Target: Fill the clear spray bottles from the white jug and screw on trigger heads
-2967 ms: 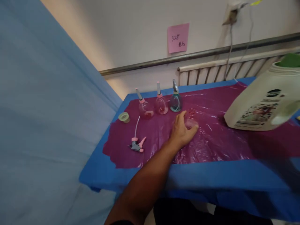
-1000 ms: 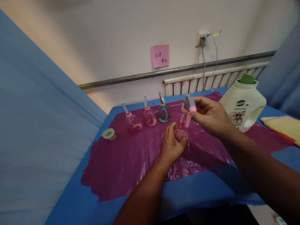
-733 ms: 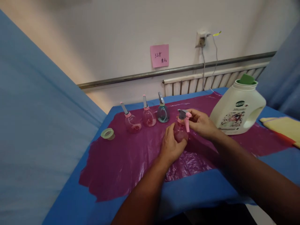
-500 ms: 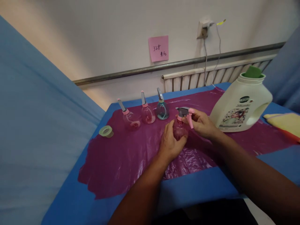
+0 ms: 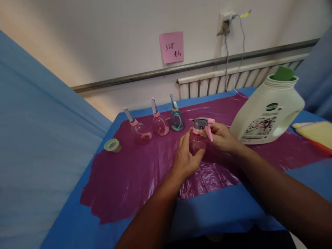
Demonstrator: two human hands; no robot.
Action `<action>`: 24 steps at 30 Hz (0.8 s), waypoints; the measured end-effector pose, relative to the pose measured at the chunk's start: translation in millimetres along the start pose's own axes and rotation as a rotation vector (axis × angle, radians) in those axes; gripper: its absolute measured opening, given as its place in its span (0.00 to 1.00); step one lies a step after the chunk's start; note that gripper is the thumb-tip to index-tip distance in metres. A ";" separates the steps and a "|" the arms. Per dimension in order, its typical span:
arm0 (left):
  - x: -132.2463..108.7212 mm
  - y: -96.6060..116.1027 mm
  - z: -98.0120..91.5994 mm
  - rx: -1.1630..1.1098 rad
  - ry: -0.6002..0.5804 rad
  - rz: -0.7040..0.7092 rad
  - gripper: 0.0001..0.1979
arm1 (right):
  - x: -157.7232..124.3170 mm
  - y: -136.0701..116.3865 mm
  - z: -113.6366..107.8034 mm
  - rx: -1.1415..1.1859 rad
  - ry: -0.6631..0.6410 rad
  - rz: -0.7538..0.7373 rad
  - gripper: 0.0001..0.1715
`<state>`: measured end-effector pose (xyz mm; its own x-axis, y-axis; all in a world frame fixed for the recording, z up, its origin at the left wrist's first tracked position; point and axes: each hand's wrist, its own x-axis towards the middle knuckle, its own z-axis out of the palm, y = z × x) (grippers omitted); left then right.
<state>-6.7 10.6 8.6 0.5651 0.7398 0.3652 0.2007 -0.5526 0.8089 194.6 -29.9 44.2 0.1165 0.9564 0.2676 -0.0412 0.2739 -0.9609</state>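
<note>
A small pink spray bottle [image 5: 197,143] with a grey and pink trigger head stands upright on a purple plastic sheet. Wrapped round its clear body is my left hand [image 5: 186,154]. My right hand [image 5: 222,137] pinches the collar just below the trigger, its fingers partly hidden behind the head. Beyond my left hand stand three more spray bottles: a teal one [image 5: 177,120], a pink one [image 5: 160,124] and another pink one [image 5: 141,132], each with some liquid or a tube showing inside.
A large white jug [image 5: 261,114] with a green piece in its mouth stands right of my hands. Further right lies a yellow cloth [image 5: 315,133]. At the left is a small green cup [image 5: 112,145]. A metal rail [image 5: 145,75] runs along the wall behind.
The spray head has turned slightly on the bottle under my right fingers. Both hands keep their hold. The camera view has shifted a little.
</note>
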 end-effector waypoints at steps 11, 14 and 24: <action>0.1 2.9 -0.3 0.017 0.006 -0.041 0.46 | -4.9 -0.8 1.0 -0.035 0.011 -0.023 0.24; -0.1 2.9 0.0 0.014 0.017 -0.051 0.46 | -7.2 3.0 -1.2 -0.087 0.011 -0.050 0.22; 2.6 10.1 -1.3 0.060 0.052 -0.070 0.40 | -12.3 -0.6 9.7 -0.249 0.238 -0.153 0.18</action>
<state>-4.2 7.5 18.3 0.5056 0.7957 0.3333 0.2865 -0.5193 0.8051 183.5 -40.9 42.2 0.3317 0.8480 0.4133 0.2333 0.3507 -0.9070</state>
